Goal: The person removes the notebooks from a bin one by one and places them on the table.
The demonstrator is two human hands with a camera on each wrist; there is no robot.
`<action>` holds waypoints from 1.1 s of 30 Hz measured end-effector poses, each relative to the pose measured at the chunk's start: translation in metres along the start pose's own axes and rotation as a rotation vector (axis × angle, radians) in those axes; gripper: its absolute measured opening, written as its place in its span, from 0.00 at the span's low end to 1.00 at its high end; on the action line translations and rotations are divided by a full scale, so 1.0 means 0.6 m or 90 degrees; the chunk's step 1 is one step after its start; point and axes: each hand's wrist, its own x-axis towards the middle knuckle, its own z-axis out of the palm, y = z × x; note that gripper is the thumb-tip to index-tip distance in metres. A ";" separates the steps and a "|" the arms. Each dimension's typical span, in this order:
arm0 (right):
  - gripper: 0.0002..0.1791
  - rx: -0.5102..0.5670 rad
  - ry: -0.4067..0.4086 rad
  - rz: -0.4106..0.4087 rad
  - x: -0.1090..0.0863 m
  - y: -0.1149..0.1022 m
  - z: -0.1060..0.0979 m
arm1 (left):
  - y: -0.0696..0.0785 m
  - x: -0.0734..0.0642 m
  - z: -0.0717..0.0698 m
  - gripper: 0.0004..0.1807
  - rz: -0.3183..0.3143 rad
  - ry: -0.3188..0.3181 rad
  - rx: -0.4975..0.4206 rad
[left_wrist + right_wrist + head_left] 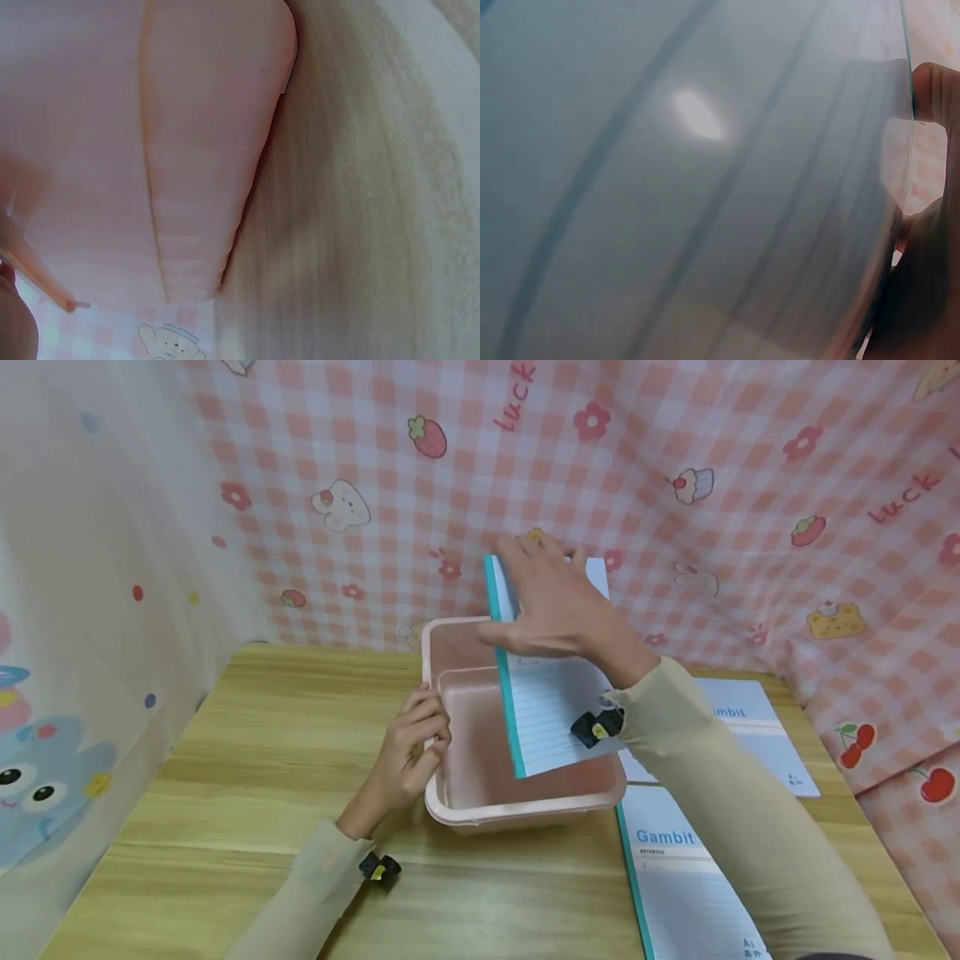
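A pink plastic bin [525,812] stands on the table, and its side wall [199,150] fills much of the left wrist view. My left hand [408,747] grips the bin's left rim with curled fingers. Over the bin's opening, my right hand [555,602] holds a lined-cover notebook [555,710] with a teal spine, tilted upright. The hand spans the notebook's upper part, with the thumb at the spine side; the far fingertips are partly hidden. In the right wrist view the glossy notebook cover [705,187] is very close, with fingers [934,90] at its edge.
Right of the bin lies a Gambit notebook [671,877], partly under my right forearm. Another notebook [765,735] lies behind it. A pink checked curtain [450,510] hangs along the table's back edge, and a pale curtain [127,568] hangs at the left.
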 end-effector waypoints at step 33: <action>0.29 -0.047 0.010 0.080 -0.183 0.184 -0.005 | -0.001 -0.003 0.000 0.07 -0.008 -0.002 0.002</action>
